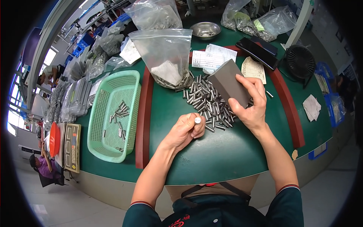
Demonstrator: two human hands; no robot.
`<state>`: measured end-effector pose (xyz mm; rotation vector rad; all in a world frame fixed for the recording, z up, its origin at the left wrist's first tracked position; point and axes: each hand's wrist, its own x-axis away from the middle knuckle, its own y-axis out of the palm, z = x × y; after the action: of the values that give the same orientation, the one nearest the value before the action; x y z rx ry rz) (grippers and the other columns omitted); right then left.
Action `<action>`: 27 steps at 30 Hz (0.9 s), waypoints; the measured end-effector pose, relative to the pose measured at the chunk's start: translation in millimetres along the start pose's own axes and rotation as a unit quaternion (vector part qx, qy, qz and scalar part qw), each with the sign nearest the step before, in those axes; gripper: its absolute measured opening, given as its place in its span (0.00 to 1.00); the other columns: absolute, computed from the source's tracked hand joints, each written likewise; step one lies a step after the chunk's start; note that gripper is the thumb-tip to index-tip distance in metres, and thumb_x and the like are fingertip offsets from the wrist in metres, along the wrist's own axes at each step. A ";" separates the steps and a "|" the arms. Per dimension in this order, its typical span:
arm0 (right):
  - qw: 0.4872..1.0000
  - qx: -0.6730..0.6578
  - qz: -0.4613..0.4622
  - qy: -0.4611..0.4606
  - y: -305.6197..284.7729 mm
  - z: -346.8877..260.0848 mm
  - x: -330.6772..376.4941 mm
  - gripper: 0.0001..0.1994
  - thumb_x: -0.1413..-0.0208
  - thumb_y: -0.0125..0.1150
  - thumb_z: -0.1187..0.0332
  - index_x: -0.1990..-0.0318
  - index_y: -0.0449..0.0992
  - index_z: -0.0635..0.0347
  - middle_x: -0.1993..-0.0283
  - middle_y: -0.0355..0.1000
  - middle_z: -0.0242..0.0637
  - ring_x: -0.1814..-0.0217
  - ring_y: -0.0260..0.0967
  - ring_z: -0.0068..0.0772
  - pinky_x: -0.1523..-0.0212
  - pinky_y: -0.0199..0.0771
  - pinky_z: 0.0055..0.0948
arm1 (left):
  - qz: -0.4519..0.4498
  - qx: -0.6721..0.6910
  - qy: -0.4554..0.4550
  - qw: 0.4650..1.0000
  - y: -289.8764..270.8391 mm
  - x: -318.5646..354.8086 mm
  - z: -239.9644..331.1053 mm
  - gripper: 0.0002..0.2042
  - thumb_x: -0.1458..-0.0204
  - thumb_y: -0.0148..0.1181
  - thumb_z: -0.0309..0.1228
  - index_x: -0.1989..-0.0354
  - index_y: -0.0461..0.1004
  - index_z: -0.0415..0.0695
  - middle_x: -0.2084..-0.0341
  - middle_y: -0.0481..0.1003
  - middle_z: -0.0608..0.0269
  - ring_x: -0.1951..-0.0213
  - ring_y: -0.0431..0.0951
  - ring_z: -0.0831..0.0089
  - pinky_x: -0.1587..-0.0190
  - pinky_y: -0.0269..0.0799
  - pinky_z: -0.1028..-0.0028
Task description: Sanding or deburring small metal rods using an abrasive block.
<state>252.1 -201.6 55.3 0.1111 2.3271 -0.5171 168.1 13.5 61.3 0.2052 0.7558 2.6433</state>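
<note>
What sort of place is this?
Probably a factory or workshop for small metal parts: a heap of short metal pins lies on the green worktop, a mint-green basket holds more, and a clear bag of parts stands behind.

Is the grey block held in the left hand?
No, the right hand holds the grey block, while the left hand grips a metal pin.

Head view: wide fisheye, left one of side-by-side pair worn on person's head. Faces downward and forward across green worktable [219, 155]; upright, unmirrored. Range close: left hand [185, 128] and right hand [252, 104] around mid-frame, wearer's shirt [211, 212] at lower edge. Farther off, toward upper edge: metal bowl [206, 30]. Field rounded, corners dark; red-brown rail [289, 106] at right appears bowed.
</note>
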 end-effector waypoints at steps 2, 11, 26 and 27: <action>0.998 -0.020 -0.040 -0.035 0.8 2.2 6.0 0.29 0.67 0.70 0.61 0.52 0.76 0.59 0.60 0.67 0.38 0.59 0.65 0.36 0.56 0.63 0.33 | 0.006 0.015 0.036 0.999 2.0 0.1 -0.9 0.21 0.38 0.48 0.41 0.83 0.61 0.43 0.87 0.56 0.68 0.82 0.52 0.78 0.78 0.51 0.78; 0.974 -0.082 -0.078 -0.195 4.5 -48.5 -1.0 0.30 0.68 0.70 0.53 0.52 0.77 0.54 0.57 0.69 0.42 0.60 0.66 0.40 0.58 0.65 0.38 | -0.025 0.074 0.007 0.997 10.3 5.3 -2.2 0.12 0.39 0.47 0.36 0.71 0.70 0.44 0.77 0.69 0.62 0.74 0.67 0.74 0.70 0.64 0.76; 1.000 -0.012 0.000 -0.018 3.2 -0.4 6.4 0.30 0.66 0.70 0.58 0.51 0.75 0.57 0.59 0.67 0.37 0.58 0.65 0.36 0.55 0.61 0.33 | -0.045 -0.009 0.042 0.998 -0.8 0.4 -0.4 0.20 0.40 0.51 0.43 0.81 0.64 0.42 0.84 0.59 0.67 0.79 0.58 0.77 0.75 0.56 0.76; 0.998 -0.024 0.001 -0.059 3.0 4.1 6.6 0.30 0.66 0.70 0.58 0.51 0.75 0.57 0.59 0.67 0.37 0.58 0.65 0.36 0.55 0.61 0.33 | -0.012 -0.014 0.066 0.998 0.4 -0.7 -1.5 0.20 0.40 0.49 0.44 0.79 0.65 0.43 0.83 0.60 0.66 0.79 0.58 0.77 0.75 0.56 0.76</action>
<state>250.6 -201.0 47.2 0.0580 2.2226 -0.4541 168.2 12.2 60.2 0.0140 0.7561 2.6634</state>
